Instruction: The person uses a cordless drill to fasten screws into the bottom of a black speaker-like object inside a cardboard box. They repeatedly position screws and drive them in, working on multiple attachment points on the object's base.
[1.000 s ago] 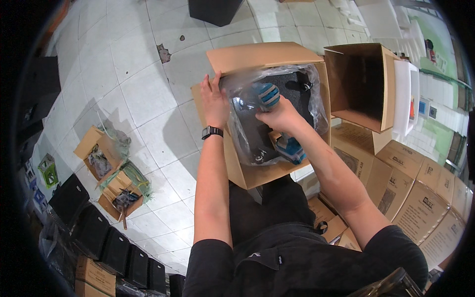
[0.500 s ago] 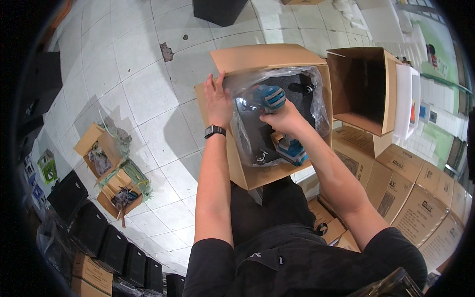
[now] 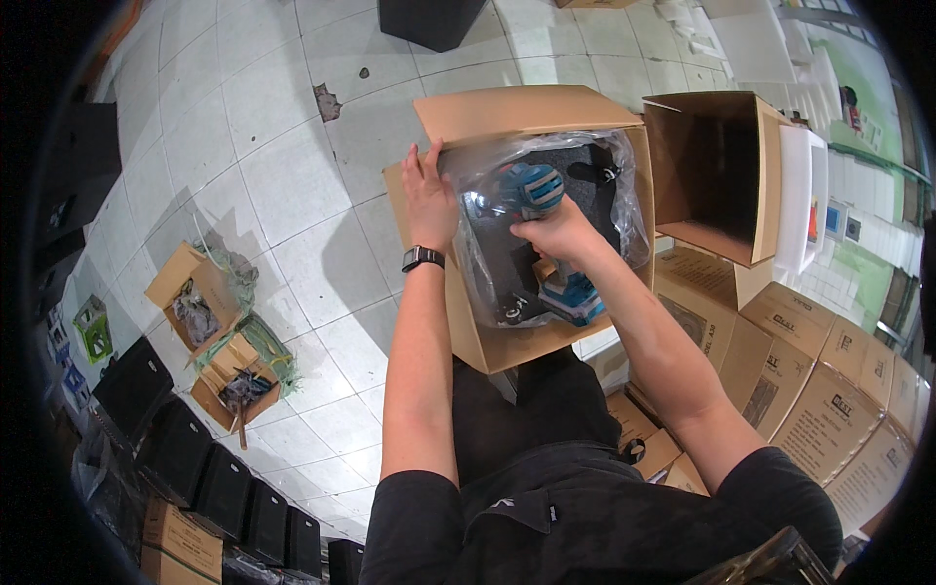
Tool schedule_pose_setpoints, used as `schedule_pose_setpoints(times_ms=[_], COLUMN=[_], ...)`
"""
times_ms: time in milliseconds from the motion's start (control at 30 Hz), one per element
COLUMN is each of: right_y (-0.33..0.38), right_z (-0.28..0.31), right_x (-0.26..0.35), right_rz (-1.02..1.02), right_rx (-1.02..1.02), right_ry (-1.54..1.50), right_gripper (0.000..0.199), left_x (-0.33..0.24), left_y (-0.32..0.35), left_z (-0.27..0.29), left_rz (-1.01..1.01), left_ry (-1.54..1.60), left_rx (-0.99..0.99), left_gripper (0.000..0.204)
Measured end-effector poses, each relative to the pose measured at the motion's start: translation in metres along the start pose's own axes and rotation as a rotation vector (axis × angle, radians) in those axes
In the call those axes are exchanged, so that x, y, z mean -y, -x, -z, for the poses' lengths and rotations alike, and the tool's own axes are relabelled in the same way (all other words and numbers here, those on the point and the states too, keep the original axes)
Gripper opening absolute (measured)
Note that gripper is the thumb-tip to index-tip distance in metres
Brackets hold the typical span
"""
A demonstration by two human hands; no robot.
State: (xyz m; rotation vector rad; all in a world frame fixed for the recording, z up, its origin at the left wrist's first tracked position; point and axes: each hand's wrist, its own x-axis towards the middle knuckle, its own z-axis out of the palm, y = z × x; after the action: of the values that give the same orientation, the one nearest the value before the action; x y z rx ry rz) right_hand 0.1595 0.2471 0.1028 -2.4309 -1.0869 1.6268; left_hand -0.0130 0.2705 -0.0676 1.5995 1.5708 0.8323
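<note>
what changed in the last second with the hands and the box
Very little changed. The right hand keeps its grip on the blue power tool inside the clear plastic bag, with no clear shift. The left hand stays on the left edge of the open cardboard box. The empty box beside it has not moved.

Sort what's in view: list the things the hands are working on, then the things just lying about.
In hand: left hand on the open carton; right hand gripping the blue power tool; clear plastic liner.
Lying about: empty carton; stacked cartons; black cases; scrap boxes.
</note>
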Motion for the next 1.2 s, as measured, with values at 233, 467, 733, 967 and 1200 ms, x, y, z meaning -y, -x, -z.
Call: schedule_pose_setpoints(times_ms=[233,467,733,967,1200], right_y=[-0.001,-0.003,0.000,-0.014,-0.020], right_z=[-0.003,-0.006,0.020,0.026,0.030], right_x=[-0.005,-0.007,0.036,0.061,0.066], right_rz=[-0.010,0.374,0.493,0.636,0.693], right_rx=[-0.018,-0.096,0.052,0.125,0.155], right_ry=[-0.032,0.477,0.835,1.097,1.087], right_gripper=[0.033,0.040,0.041,0.032,0.032], left_x=[-0.002,-0.007,-0.008,0.001,0.004], left_y=[0.000,0.000,0.001,-0.001,-0.001], left_z=[0.000,0.003,0.003,-0.002,-0.004], left_rz=[0.031,0.045,0.033,0.024,-0.002], left_ry=[-0.004,-0.011,-0.025,-0.021,-0.053], left_rx=[0.013,0.027,0.016,-0.014,-0.033], left_gripper=[0.068,0.067,0.066,0.068,0.068])
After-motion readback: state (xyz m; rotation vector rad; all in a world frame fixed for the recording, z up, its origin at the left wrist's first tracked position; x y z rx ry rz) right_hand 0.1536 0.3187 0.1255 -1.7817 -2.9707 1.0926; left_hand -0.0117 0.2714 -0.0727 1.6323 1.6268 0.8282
